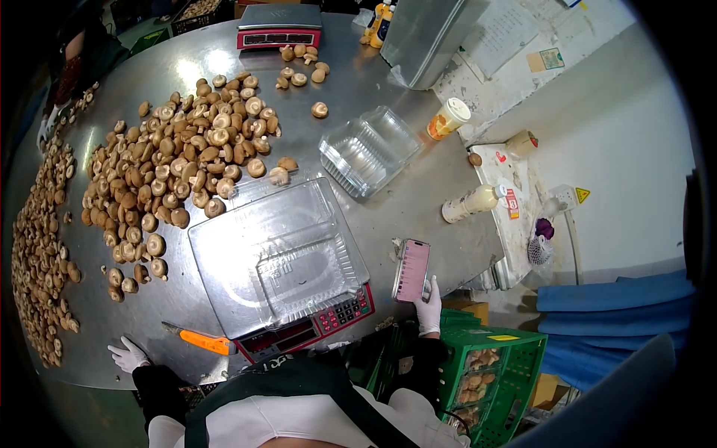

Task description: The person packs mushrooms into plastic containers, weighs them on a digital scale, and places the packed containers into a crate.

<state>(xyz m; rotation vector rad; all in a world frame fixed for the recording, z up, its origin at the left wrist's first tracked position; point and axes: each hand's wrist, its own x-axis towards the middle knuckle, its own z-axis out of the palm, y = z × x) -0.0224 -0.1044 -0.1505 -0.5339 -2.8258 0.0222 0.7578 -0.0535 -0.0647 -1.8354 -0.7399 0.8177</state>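
Grey metal table (pixel 455 239); near right, white-gloved right hand (pixel 429 308) clamped on pink-screened rectangular phone (pixel 413 270); near left, white-gloved left hand (pixel 131 355), fingers apart

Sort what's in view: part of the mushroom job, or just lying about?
Likely part of the job: mushroom pile, nearer scale, clear container on it, spare clear container, possibly the orange-handled knife.

Seemingly unrelated: cup, bottle, phone (in the right hand, so not lying about).
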